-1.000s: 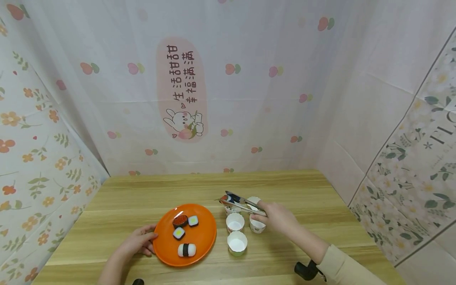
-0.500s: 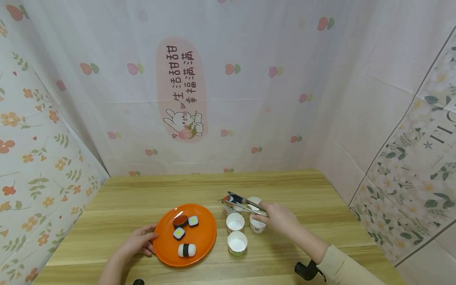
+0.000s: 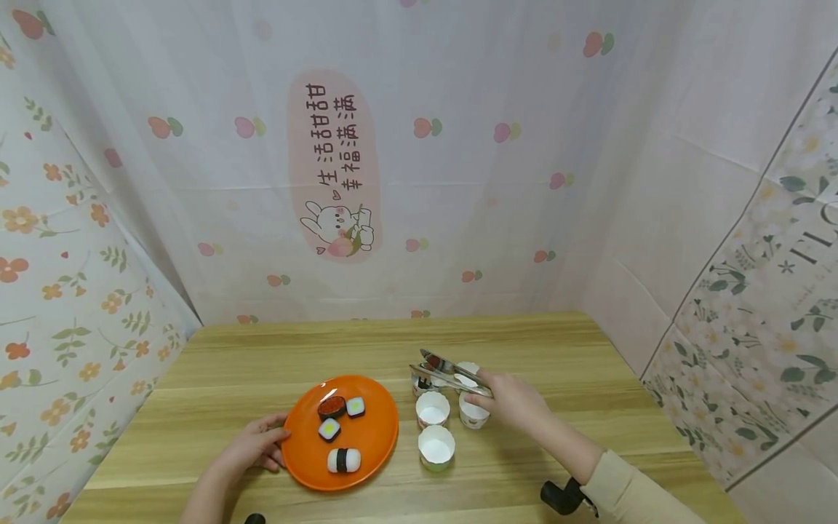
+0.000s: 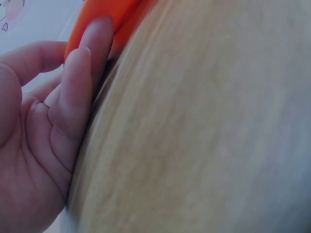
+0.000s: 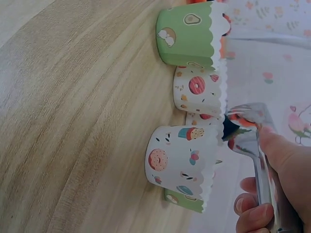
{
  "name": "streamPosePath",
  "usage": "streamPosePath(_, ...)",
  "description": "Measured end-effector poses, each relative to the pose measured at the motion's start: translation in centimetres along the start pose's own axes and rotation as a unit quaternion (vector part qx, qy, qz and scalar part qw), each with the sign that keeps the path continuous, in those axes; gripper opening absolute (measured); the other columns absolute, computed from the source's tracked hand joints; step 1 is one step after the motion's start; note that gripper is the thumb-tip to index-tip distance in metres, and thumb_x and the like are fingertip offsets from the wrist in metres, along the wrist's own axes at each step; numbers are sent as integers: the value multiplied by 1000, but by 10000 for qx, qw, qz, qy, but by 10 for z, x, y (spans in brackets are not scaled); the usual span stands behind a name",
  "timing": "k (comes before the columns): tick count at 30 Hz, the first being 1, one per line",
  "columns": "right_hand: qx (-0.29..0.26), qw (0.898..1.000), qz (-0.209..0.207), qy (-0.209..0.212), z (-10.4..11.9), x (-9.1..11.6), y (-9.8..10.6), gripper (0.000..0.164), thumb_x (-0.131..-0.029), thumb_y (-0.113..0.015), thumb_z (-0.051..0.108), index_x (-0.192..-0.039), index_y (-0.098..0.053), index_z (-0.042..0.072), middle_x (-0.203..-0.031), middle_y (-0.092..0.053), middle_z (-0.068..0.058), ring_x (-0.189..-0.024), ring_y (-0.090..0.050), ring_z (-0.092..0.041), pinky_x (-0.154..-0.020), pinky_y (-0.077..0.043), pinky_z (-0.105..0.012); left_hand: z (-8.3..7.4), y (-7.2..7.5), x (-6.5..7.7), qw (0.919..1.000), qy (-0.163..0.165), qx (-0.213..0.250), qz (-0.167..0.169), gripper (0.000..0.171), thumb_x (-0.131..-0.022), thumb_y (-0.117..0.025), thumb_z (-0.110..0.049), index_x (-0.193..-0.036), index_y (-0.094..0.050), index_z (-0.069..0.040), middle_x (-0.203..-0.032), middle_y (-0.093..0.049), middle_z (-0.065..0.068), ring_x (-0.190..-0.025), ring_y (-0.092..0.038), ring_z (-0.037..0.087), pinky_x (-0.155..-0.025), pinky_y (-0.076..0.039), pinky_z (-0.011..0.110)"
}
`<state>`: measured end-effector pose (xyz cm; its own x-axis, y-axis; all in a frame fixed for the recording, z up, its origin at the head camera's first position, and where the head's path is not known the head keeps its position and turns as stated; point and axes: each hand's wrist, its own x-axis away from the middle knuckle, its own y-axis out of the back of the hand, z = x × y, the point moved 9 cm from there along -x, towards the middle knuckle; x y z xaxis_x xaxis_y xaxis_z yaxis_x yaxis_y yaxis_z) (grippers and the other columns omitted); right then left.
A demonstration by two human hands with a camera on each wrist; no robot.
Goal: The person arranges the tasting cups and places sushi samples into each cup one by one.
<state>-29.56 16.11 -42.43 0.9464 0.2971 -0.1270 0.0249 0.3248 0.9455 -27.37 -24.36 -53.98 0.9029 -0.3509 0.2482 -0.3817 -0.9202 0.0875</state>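
My left hand (image 3: 252,444) holds the left edge of a round orange plate (image 3: 378,429), pinching its rim in the left wrist view. On the plate are a red-topped toy sushi (image 3: 332,407), two square rolls (image 3: 356,407) and a white piece with a black band (image 3: 343,460). My right hand (image 3: 513,400) grips metal tongs (image 5: 262,179), their ends at the mouth of the back left paper cup (image 5: 198,119). Between those ends, at the rim, is a dark sushi piece with an orange top (image 5: 231,128), partly hidden by tongs and cup.
Several other paper baking cups stand close together: a green one (image 3: 436,445) in front, a white patterned one (image 3: 433,410) behind it, and another (image 3: 473,415) under the right hand. A dark strap-like object (image 3: 561,498) is at my right wrist. Patterned curtains (image 3: 458,182) border the wooden table (image 3: 262,356).
The sushi piece has gone lower between the tongs, into the back left cup's mouth. The tongs have shifted slightly right. My left hand and the plate have stayed put.
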Motion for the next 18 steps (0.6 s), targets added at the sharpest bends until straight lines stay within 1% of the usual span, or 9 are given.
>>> streamPosePath(5, 0, 10000, 39, -69, 0, 0, 0, 36, -85, -69, 44, -100, -65, 12, -79, -63, 1, -59, -49, -13, -47, -38, -30, 1, 0, 0, 10000, 3, -9, -6, 62, -98, -51, -15, -139, -19, 19, -77, -62, 10, -61, -64, 18, -54, -55, 27)
streamPosePath(7, -6, 9999, 50, -92, -1, 0, 0, 38, -85, -69, 44, -102, -65, 11, -82, -63, 1, -60, -49, -13, -48, -38, -31, 0, 0, 0, 10000, 12, -11, -10, 62, -98, -51, -15, -139, -19, 19, -77, -62, 10, -61, -63, 18, -54, -55, 27)
streamPosePath(14, -70, 9999, 53, -118, 0, -1, 1, 39, -84, -69, 46, -102, -64, 12, -73, -54, 6, -58, -45, -14, -46, -35, -30, -3, 0, 1, 10000, 10, -28, -27, 63, -98, -51, -16, -140, -21, 19, -75, -62, 10, -60, -63, 17, -55, -55, 27)
streamPosePath(18, -98, 9999, 71, -112, 1, -1, 2, 41, -84, -69, 45, -106, -64, 10, -74, -57, 4, -57, -45, -14, -45, -34, -30, -3, 0, 0, 10000, -16, -20, -9, 62, -98, -51, -16, -140, -21, 18, -75, -62, 10, -60, -63, 17, -54, -55, 27)
